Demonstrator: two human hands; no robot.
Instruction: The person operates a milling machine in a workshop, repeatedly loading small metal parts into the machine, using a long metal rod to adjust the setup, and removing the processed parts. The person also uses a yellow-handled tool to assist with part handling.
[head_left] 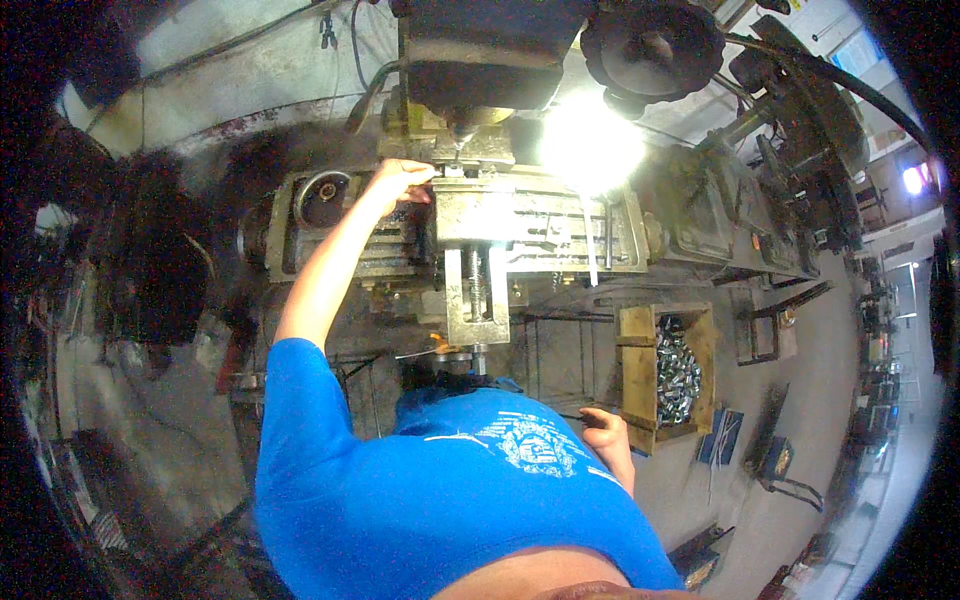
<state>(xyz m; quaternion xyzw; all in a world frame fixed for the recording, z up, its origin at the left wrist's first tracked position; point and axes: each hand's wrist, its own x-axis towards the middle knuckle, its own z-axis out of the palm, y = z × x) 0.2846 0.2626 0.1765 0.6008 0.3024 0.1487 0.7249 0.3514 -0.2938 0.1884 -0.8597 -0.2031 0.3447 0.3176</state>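
One small bright piece [455, 172] sits at the far end of a metal vise [474, 216], close beneath the spindle [465, 128]; its exact shape is lost in the glare. The left hand [402, 182] reaches in from the left, its fingertips at the vise's far left edge, just beside the piece; the fingers are bent, but whether they pinch it I cannot tell. Toward the near side, the vise's threaded screw [476, 283] lies exposed. Beneath the vise stretches a slotted machine table [545, 262], with a round handwheel [324, 200] at its far left and a glaring lamp [595, 145] over its far right part. The right hand [608, 437] is low at the near right, beside the blue shirt [440, 490], fingers curled; whether it grips anything is unclear. Farther right, a wooden box [637, 385] holds many shiny metal pieces [678, 370].
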